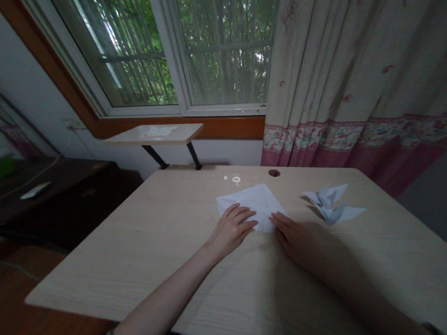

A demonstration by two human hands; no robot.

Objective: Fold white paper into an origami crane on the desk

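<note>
A white sheet of paper (257, 202) lies flat on the light wooden table (167, 243), with crease lines across it. My left hand (231, 229) rests on its near left part, fingers stretched out flat. My right hand (289, 234) lies flat at the sheet's near right corner, fingers extended and pressing the edge. Neither hand grips anything.
Two folded white paper figures (331, 203) lie to the right of the sheet. A cable hole (274, 172) sits near the table's far edge. A small shelf (156, 134) juts out under the window. A dark cabinet (49, 195) stands at left, curtains (355, 76) hang at right.
</note>
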